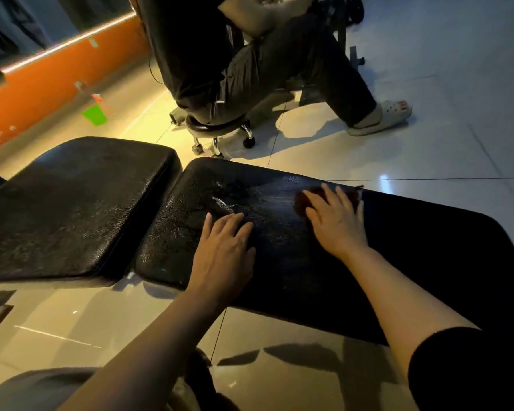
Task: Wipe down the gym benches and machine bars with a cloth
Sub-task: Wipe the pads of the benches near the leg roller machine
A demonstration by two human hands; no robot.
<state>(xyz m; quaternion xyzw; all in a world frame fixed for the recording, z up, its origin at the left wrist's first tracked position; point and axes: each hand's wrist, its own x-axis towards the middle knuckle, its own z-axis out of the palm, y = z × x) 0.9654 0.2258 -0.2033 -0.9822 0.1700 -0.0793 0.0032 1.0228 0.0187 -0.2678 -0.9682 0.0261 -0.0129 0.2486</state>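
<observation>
Head view: right hand (336, 221) fingers spread, pressing cloth (301, 201) on wet black bench pad (279, 247); left hand (224, 247) flat beside; glossy tiled floor (428, 143).

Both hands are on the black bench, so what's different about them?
The right hand presses flat on a dark reddish cloth; the left hand has nothing under it but the bench pad. The right hand sits farther along the pad, by its far edge; the left hand rests nearer the pad's end, beside wet-looking streaks. Both lie palm down with fairly straight fingers.
</observation>
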